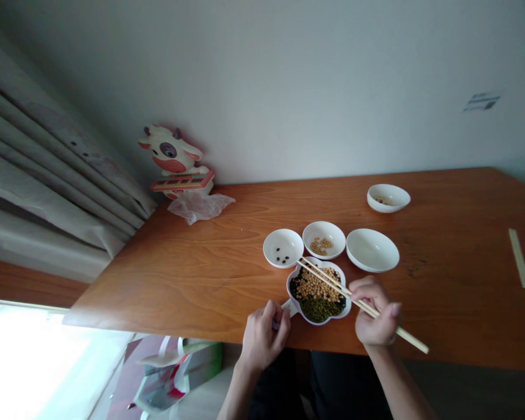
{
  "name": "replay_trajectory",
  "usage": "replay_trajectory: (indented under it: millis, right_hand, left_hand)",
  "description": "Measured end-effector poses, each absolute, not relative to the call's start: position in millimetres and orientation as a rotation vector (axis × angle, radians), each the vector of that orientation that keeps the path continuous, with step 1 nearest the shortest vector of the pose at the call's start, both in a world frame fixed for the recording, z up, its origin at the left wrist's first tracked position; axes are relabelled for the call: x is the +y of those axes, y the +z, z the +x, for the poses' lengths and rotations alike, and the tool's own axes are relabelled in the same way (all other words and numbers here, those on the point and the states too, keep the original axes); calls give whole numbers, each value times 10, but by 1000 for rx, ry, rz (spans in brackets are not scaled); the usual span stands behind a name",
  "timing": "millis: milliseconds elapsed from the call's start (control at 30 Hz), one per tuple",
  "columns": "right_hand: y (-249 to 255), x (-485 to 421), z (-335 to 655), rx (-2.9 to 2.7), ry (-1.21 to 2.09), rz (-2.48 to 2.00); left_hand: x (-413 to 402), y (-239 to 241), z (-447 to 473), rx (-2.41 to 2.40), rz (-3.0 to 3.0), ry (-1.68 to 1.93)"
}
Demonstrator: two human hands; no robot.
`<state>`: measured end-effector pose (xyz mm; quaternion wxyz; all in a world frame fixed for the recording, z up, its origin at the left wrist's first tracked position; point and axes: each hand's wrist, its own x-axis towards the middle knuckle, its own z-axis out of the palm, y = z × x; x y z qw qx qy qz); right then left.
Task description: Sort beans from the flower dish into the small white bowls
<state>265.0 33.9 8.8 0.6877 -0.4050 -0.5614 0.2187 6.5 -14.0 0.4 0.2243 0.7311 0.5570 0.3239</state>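
My left hand (265,332) is closed round the short handle of a white, scalloped dish (348,309). Yellow soybeans (317,284), black beans (294,286) and green mung beans (318,309) lie in it. My right hand (376,312) grips a pair of wooden chopsticks (332,283), which slant over the dish. Their tips are near the dish's far rim, beside a white bowl (271,248) with several black beans in it. Next to that, another white bowl (308,230) contains several soybeans. A third bowl (371,251) to its right shows no beans inside.
Farther back stands a white bowl (396,198) with a few small bits in it. A cow toy with a keyboard (175,160) and a crumpled plastic bag (201,207) are at the back left. A tape strip (520,259) lies at right. Below the table's left edge are bags (175,373).
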Motion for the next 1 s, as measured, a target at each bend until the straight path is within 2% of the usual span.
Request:
replay_trajectory:
  millis: [200, 433, 600, 1000]
  right_hand:
    - [195, 522, 2479, -1253, 486, -943]
    - [-65, 190, 2880, -1207, 435, -960]
    - [-233, 7, 3019, -1258, 534, -985]
    - [-398, 126, 3019, -1411, 663, -959]
  left_hand:
    - [-139, 8, 66, 1536, 2017, 902]
    - [-151, -21, 45, 1526, 2017, 893]
    - [-155, -54, 26, 1523, 2004, 875]
    - [-136, -102, 9, 1539, 2021, 866]
